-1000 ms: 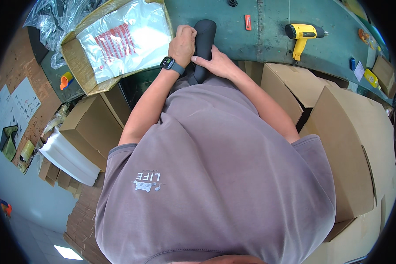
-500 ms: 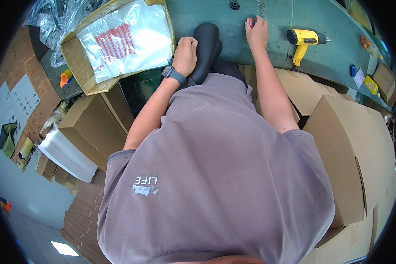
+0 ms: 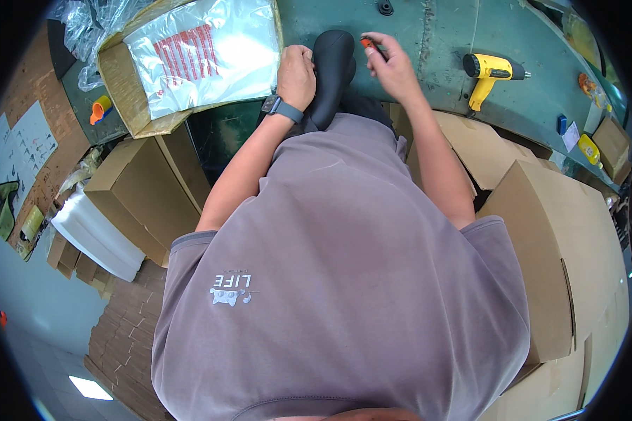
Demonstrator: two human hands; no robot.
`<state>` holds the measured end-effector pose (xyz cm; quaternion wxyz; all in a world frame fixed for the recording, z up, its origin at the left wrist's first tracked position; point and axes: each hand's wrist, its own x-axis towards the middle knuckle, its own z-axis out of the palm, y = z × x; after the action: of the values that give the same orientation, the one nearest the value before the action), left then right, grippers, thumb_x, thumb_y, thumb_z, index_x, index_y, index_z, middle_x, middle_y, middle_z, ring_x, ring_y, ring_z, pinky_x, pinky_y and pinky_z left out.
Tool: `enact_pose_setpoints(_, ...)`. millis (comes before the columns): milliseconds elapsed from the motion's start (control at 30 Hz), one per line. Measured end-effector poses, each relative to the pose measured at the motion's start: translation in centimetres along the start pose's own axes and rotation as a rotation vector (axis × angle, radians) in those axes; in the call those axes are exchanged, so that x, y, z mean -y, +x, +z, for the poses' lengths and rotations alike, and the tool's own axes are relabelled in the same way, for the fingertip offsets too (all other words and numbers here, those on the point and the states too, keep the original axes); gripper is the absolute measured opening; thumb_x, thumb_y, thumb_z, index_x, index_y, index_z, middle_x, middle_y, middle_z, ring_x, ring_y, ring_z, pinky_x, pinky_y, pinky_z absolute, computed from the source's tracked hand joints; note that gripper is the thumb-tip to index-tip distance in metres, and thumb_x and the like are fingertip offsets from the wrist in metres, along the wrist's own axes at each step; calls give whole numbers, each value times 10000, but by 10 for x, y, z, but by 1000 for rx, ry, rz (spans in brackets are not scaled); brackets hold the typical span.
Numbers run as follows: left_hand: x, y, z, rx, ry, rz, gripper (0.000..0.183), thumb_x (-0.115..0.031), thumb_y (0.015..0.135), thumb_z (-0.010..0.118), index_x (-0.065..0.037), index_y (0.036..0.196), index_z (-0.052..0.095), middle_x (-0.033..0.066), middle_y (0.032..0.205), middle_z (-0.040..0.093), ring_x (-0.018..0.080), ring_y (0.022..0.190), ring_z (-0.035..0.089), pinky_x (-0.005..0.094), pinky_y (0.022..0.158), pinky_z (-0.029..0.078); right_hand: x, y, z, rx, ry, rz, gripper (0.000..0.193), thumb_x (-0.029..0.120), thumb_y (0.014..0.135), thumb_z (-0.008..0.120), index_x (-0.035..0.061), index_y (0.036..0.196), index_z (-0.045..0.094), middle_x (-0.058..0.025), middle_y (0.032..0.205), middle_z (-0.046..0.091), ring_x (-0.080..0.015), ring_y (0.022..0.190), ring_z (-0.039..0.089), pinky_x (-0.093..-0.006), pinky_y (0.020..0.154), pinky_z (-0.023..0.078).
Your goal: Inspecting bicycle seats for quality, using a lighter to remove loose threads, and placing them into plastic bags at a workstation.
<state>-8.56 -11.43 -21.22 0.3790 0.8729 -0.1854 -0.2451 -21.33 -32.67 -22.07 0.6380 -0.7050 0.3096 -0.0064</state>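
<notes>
A black padded piece (image 3: pixel 331 67), long and rounded like a bicycle saddle, stands at the bench edge in front of my body. My left hand (image 3: pixel 297 78), wearing a dark watch, is closed against its left side; the fingertips are partly hidden there. Just right of the black piece, my right hand (image 3: pixel 395 70) pinches a small red-and-black object (image 3: pixel 370 45) between thumb and fingers. That object is too small to name surely. A yellow-and-black heat gun (image 3: pixel 490 68) lies on the green bench (image 3: pixel 442 28) farther right.
At the left, a cardboard tray (image 3: pixel 123 91) holds a plastic-wrapped pack (image 3: pixel 225 49) with red print. Brown cartons stand below the bench on both sides, including a large carton (image 3: pixel 541 274) at right. A small black round part (image 3: pixel 385 7) lies at the far edge.
My right hand has moved left, bringing the small red-and-black object near the black padded piece. My left hand stays at the piece's side. The view has shifted slightly.
</notes>
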Motion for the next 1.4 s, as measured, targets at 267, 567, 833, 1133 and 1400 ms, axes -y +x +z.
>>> enact_pose_setpoints(267, 3, -2, 2, -31, 73, 64, 127, -96, 1107, 619, 28, 1086, 631, 263, 1072, 684, 480, 1002, 660, 553, 883, 538, 16, -15, 45, -173, -438, -461, 270, 173, 958, 868, 30, 1158, 757, -110, 1101, 746, -291, 979, 739, -396, 871, 603)
enact_pose_setpoints(567, -4, -9, 3, -94, 70, 117, 158, -136, 1118, 612, 19, 1133, 637, 271, 1127, 673, 511, 1033, 648, 558, 902, 535, 17, -12, 67, -221, -429, -444, 339, 98, 848, 900, 24, 1051, 640, -145, 1082, 662, -331, 938, 694, -438, 840, 590)
enact_pose_setpoints(833, -11, -13, -1, -112, 103, 67, 156, -156, 1123, 614, -11, 1179, 623, 262, 1473, 616, 520, 1218, 658, 563, 1008, 556, 15, -6, 75, -249, -480, -513, 361, 44, 797, 892, 36, 1005, 597, -137, 1061, 622, -330, 933, 672, -452, 805, 577)
enact_pose_setpoints(1133, -11, -14, 0, -95, 104, 7, 174, -167, 1126, 612, -9, 1178, 663, 257, 1569, 572, 513, 1201, 694, 556, 1009, 572, 24, -7, 74, -220, -565, -550, 333, 56, 803, 868, 45, 1005, 604, -150, 1086, 622, -379, 987, 665, -492, 846, 578)
enact_pose_setpoints(1400, -11, -11, 0, -114, 142, 114, 102, -111, 1085, 636, -36, 1151, 616, 270, 1565, 544, 508, 1068, 728, 599, 863, 583, 27, -7, 74, -203, -616, -564, 330, 49, 807, 854, 48, 1009, 594, -162, 1102, 624, -388, 1002, 666, -491, 861, 583)
